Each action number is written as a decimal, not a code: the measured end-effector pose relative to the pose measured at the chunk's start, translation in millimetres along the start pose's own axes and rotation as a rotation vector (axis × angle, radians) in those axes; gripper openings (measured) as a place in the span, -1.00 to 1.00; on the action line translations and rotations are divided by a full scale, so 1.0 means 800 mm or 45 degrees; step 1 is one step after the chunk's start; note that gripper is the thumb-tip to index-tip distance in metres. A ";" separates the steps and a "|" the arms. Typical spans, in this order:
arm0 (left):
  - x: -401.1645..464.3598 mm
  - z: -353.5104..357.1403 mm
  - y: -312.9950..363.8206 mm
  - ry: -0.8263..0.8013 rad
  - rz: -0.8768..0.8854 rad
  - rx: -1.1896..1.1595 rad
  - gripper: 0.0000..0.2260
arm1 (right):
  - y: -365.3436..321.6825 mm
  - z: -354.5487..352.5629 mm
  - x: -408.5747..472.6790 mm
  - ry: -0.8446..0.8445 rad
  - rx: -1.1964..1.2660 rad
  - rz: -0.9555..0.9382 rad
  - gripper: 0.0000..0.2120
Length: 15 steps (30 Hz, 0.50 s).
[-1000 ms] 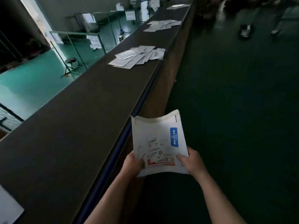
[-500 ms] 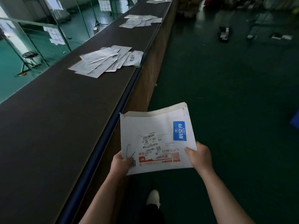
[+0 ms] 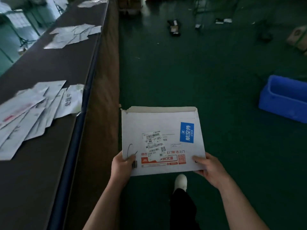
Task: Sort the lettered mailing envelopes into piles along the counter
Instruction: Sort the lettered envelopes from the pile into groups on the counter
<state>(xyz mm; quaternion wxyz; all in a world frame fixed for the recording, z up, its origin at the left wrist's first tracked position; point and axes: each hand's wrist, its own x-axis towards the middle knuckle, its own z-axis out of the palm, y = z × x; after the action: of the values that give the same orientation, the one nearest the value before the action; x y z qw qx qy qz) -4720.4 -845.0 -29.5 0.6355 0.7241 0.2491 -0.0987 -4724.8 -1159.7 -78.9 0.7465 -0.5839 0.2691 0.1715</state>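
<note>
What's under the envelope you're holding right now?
Below the envelope, held by the left hand and right hand, lies green floor and a white shoe. The fingers beneath it are hidden.

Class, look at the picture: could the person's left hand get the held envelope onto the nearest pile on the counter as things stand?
Probably yes. The left hand grips the envelope at its near left corner, and the nearest pile lies just to the left on the counter, with nothing between. The right hand would have to let go.
</note>
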 end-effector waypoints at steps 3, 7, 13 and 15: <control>0.092 0.050 0.047 -0.031 -0.039 0.020 -0.89 | -0.054 0.001 0.109 0.141 0.074 -0.045 -0.70; 0.191 0.091 0.119 -0.095 -0.209 -0.104 -0.82 | -0.149 0.014 0.227 0.226 0.053 -0.072 -0.75; 0.339 0.073 0.230 0.023 -0.214 -0.455 -0.81 | -0.305 0.112 0.367 0.059 0.198 -0.107 -0.79; 0.397 0.064 0.255 0.117 -0.229 -0.583 -0.81 | -0.347 0.154 0.415 -0.029 0.424 -0.052 -0.76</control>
<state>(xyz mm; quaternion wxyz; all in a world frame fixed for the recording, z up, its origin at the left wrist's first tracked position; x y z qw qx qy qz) -4340.6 -834.1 -6.8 0.7597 0.5398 0.3572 -0.0628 -4277.2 -1131.8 -41.4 0.8393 -0.4554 0.2734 0.1158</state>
